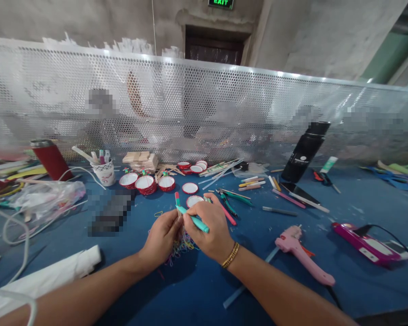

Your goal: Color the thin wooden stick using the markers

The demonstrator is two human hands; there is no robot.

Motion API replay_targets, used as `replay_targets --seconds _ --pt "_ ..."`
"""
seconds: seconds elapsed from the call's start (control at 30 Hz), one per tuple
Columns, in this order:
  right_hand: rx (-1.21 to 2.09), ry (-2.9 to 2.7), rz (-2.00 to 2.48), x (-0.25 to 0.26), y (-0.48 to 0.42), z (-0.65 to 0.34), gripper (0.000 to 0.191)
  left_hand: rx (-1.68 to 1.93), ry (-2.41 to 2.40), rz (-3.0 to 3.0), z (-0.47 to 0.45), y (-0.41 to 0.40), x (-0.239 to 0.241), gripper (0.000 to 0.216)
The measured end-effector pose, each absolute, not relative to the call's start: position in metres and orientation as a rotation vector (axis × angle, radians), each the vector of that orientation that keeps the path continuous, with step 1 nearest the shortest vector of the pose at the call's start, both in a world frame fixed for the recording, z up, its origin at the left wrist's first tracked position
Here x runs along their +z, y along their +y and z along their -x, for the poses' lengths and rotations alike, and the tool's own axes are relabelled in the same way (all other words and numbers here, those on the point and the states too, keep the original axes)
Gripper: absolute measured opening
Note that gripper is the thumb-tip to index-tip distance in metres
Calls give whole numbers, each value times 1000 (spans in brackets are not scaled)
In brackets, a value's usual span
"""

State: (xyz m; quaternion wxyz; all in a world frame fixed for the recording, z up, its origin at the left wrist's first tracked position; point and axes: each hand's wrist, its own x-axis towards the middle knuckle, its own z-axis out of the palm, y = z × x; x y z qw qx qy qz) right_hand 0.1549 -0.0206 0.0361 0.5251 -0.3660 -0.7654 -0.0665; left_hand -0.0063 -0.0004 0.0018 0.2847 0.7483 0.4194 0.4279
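Observation:
Over the middle of the table, my left hand (162,236) pinches a small thin stick with a red and green upper end (177,198). Its lower part is hidden by my fingers. My right hand (211,230) grips a teal marker (200,224), its tip close to the stick; I cannot tell whether they touch. Under my hands lies a pile of coloured rubber bands (185,245). Just beyond them is a round white disc with a red rim (195,200), partly covered by my right hand.
Stacks of red-rimmed discs (145,183) and a paper cup of pens (104,172) stand at the back. A pink glue gun (302,256) lies right, near green-handled pliers (229,202). A black bottle (305,154) and red bottle (51,158) stand before the perforated screen (204,99).

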Motion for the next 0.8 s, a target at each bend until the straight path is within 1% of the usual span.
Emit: replay_targets --seconds 0.17,0.6,0.8 --pt "-174 -1811 853 36 -21 -156 14 1155 1117 -1963 6 -1 4 40" --pt "-164 -1782 969 38 -17 -160 15 1096 1172 -1912 4 -2 3 37" --pt "-181 -1810 892 37 -20 -158 14 1096 1129 -1936 4 -1 5 39"
